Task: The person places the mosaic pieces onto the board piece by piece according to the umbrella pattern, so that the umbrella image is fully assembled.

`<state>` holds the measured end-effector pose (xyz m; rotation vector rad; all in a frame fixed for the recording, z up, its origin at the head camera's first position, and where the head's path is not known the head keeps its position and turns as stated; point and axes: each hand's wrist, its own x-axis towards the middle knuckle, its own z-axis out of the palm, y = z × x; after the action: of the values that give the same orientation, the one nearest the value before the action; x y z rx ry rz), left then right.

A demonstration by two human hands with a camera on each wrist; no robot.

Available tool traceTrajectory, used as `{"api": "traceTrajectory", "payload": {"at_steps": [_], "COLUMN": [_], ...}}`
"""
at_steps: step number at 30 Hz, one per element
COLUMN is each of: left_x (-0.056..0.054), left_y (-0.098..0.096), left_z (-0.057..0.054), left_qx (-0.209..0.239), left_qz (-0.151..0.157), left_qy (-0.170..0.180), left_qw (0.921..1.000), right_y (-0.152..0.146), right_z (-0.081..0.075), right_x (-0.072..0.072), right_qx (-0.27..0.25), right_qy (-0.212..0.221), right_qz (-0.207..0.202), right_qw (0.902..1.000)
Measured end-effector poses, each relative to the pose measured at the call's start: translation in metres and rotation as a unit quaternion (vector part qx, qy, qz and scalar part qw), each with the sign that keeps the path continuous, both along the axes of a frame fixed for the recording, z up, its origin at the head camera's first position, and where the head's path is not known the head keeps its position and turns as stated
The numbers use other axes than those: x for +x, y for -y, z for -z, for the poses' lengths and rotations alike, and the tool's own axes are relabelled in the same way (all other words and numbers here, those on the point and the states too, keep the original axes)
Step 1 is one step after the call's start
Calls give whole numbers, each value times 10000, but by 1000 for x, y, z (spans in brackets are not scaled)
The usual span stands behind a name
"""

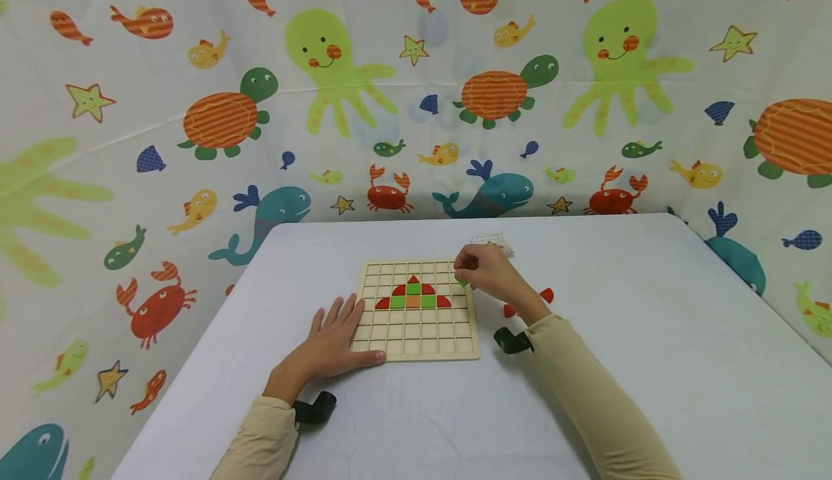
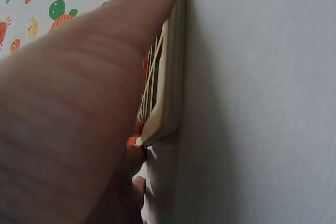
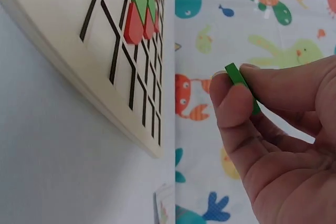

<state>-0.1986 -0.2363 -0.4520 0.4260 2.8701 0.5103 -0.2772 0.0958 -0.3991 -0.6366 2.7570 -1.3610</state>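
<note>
A square wooden grid board (image 1: 416,336) lies on the table with red, green and orange tiles (image 1: 413,297) set in its cells, stepped up to a red peak. My left hand (image 1: 331,343) rests at the board's left edge, fingers spread and thumb along the near left corner. In the left wrist view, the thumb lies against the board's side (image 2: 170,77). My right hand (image 1: 487,272) is over the board's far right corner. Between thumb and fingertips it pinches a small green tile (image 3: 242,88), seen edge-on in the right wrist view.
Two loose red pieces, one near the board (image 1: 510,310) and one farther right (image 1: 547,295), lie by the right forearm. Behind the right hand is a printed grid card (image 1: 494,242). A patterned curtain (image 1: 416,105) hangs behind the white table (image 1: 650,307).
</note>
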Motion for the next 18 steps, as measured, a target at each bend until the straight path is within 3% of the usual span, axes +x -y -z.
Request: {"api": "traceTrajectory", "payload": {"at_steps": [7,12,18], "left_x": [1,3,4], "left_y": [1,1,0], "left_z": [1,1,0], "left_qx": [9,14,6], "left_qz": [-22,-46,-63], "left_qy": [-43,-7,-14], "left_qw": [10000,10000,10000], "right_y": [15,25,33], "right_z": [5,10,14], "right_x": [6,11,15], "right_qx": [-354,-553,-545], "right_qy": [74,228,307], "right_qz": [-48,-320,-342], "right_qw": [9993,9977,9975]}}
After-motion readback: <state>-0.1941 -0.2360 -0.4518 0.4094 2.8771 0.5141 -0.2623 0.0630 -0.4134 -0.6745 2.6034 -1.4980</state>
